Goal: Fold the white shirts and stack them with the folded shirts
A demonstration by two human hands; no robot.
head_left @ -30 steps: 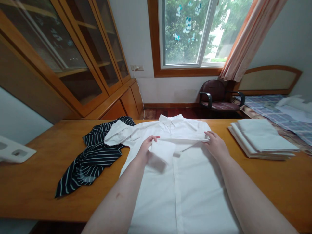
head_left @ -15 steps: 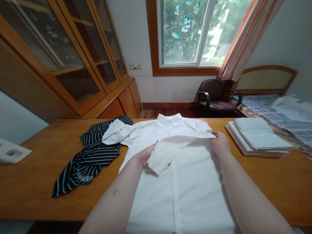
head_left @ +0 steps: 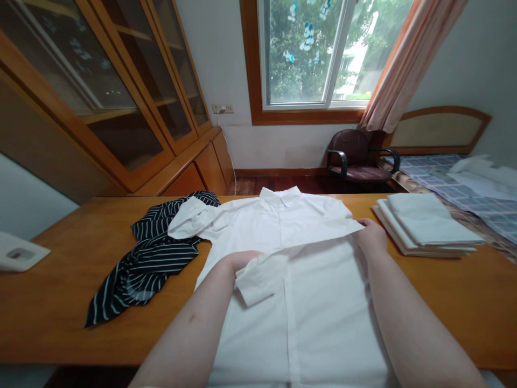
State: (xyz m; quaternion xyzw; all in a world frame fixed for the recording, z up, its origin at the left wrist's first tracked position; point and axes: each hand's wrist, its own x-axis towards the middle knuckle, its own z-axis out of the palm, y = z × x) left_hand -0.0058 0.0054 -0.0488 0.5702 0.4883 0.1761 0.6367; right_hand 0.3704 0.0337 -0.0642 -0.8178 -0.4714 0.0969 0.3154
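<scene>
1. Before me, a white shirt [head_left: 323,291] lies front up on a wooden table [head_left: 44,312], its collar [head_left: 280,197] at the far edge.
2. The right hand [head_left: 371,236] pinches the edge of a sleeve [head_left: 264,277] drawn across the front.
3. The left hand [head_left: 243,259] is partly hidden behind that sleeve; I can't tell how tightly it closes.
4. Striped black cloth [head_left: 161,261] lies left, folded white cloths [head_left: 428,221] right.

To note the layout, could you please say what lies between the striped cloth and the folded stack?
The head view shows the white shirt, left hand, right hand and some tabletop.
</scene>
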